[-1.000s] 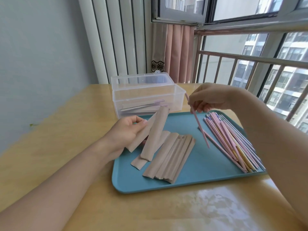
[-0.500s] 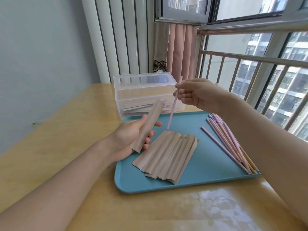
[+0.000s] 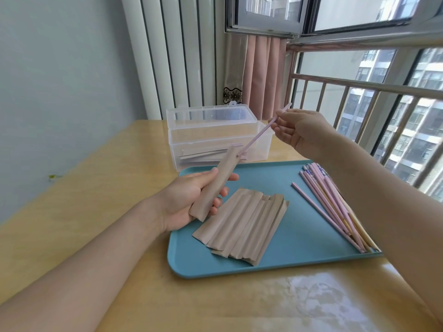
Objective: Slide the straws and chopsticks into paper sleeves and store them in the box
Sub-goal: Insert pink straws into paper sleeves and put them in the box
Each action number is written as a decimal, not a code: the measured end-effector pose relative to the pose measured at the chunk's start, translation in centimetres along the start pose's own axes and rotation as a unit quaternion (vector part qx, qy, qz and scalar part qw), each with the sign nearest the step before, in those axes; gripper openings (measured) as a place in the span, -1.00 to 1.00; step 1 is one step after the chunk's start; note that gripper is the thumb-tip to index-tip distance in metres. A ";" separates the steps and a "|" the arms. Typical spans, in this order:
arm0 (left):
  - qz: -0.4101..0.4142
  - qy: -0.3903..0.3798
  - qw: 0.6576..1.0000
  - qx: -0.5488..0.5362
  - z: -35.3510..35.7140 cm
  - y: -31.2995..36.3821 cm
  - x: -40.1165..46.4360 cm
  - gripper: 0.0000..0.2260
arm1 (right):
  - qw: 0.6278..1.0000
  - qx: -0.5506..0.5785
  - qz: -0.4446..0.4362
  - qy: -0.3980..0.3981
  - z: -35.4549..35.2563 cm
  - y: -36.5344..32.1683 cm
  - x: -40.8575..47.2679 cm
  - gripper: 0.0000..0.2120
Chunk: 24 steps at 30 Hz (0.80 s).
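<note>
Table (image 3: 100,212) in yellow wood nearest, w/ blue tray (image 3: 299,238) on it. Loose brown paper sleeves (image 3: 242,226) lie fanned at tray's middle; bundle of pink straws and chopsticks (image 3: 335,207) along its right side. Left hand (image 3: 189,200) above tray's near-left corner, fingers wrapped round one held sleeve (image 3: 215,183), tilted up-right. Pink straw (image 3: 257,135) has its lower tip at that sleeve's open top; upper end pinched betw. thumb & fingertips of right hand (image 3: 299,133), raised further back. Behind, clear box (image 3: 215,142), lid up, w/ wrapped pieces inside.
</note>
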<state>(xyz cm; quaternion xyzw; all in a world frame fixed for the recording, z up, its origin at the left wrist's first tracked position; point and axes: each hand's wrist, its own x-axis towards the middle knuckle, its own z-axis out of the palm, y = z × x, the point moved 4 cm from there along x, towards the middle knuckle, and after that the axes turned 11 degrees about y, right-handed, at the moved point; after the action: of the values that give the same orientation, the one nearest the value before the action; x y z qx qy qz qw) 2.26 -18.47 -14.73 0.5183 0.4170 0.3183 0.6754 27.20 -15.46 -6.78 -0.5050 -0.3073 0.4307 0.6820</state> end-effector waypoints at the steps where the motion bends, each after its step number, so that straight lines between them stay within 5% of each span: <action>1: -0.009 -0.008 1.000 -0.007 0.0 0.0 0.0 -0.61 | 1.000 0.006 0.000 0.005 -0.1 0.0 0.1 -0.92; 5: -0.021 -0.014 0.999 -0.033 0.0 0.0 0.4 -0.54 | 0.999 0.043 0.009 0.012 -0.2 -0.2 0.3 -0.92; 14: 0.059 0.035 0.997 -0.021 0.0 0.3 0.4 -0.91 | 0.998 0.070 0.004 -0.004 -0.1 -0.6 0.1 -0.94; 24: 0.060 0.018 0.998 0.000 0.2 0.3 0.0 -0.76 | 0.998 0.051 -0.019 -0.013 -0.1 -0.6 0.3 -0.93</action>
<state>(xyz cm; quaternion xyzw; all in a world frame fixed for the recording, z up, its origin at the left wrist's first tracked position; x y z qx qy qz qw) 2.41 -18.44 -14.40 0.5362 0.3974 0.3679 0.6474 27.61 -15.28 -6.22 -0.4579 -0.3037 0.4393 0.7107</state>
